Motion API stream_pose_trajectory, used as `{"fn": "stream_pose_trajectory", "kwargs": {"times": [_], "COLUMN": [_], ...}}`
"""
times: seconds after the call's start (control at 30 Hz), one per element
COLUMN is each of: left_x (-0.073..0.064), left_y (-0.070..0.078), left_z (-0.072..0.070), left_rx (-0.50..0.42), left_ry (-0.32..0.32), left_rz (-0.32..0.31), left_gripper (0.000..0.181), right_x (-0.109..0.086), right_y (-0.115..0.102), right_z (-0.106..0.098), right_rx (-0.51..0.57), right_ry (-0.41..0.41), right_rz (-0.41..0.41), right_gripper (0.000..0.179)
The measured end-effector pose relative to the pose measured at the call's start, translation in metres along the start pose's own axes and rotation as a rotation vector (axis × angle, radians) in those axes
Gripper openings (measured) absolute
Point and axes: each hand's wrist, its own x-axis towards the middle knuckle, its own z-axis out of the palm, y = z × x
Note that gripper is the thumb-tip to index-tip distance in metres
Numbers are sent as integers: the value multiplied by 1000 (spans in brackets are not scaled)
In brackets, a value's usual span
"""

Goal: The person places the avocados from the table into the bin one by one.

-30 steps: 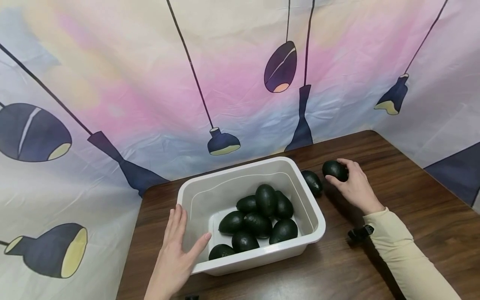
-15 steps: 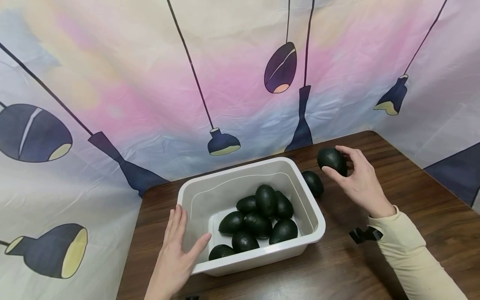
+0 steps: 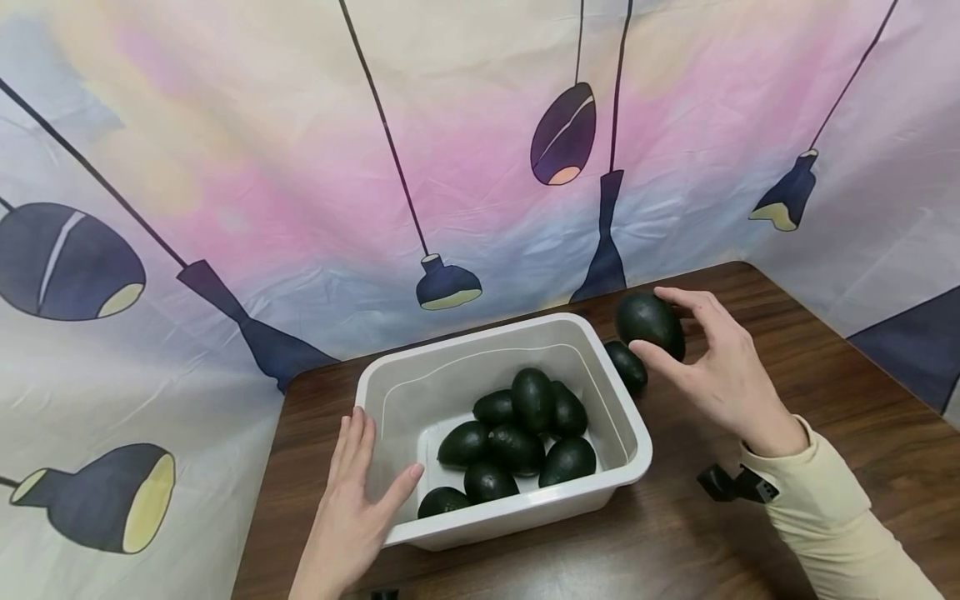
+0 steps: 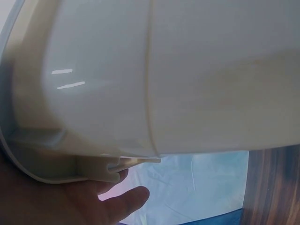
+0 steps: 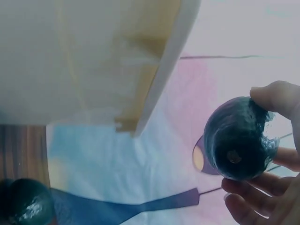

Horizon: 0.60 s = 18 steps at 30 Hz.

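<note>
A dark green avocado (image 3: pixel 650 323) is pinched between the thumb and fingers of my right hand (image 3: pixel 723 367), raised above the table to the right of the bin. The right wrist view shows that avocado (image 5: pixel 239 138) with its stem scar toward the camera. A white plastic bin (image 3: pixel 517 506) holds several more avocados (image 3: pixel 516 448), heaped toward its right side. My left hand (image 3: pixel 348 500) rests on the bin's left rim with its fingers straight and thumb spread over the corner. From below, the left wrist view shows the bin's outer wall (image 4: pixel 187 84) and part of the left hand (image 4: pixel 112 204).
One more avocado (image 3: pixel 626 367) lies on the table against the bin's right side, partly behind the rim. The brown wooden table (image 3: pixel 817 367) meets a hanging cloth (image 3: pixel 300 150) printed with lamps at its back edge. A black strap clip (image 3: pixel 738 483) hangs under the right sleeve.
My right hand has lifted the avocado off the table and brought it left and toward the bin. The left hand and the bin stay where they were.
</note>
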Motion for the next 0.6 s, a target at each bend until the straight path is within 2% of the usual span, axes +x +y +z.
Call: {"fn": "stream_pose_trajectory", "kwargs": {"times": [0.23, 0.4, 0.5, 0.6], "left_x": [1, 0, 0, 0], "left_y": [0, 0, 0, 0], "left_z": [-1, 0, 0, 0], "left_rx": [15, 2, -8, -8], "left_ry": [-8, -4, 1, -2], "left_rz": [-12, -7, 0, -4], "left_gripper": [93, 92, 91, 92], "right_x": [-1, -3, -4, -6], "right_y": [-17, -39, -43, -38], "right_z": [3, 6, 8, 12], "right_rx": [40, 85, 109, 110], "right_ry": [-45, -74, -115, -155], "right_rz": [-135, -229, -253, -262], "right_gripper": [69, 68, 70, 71]}}
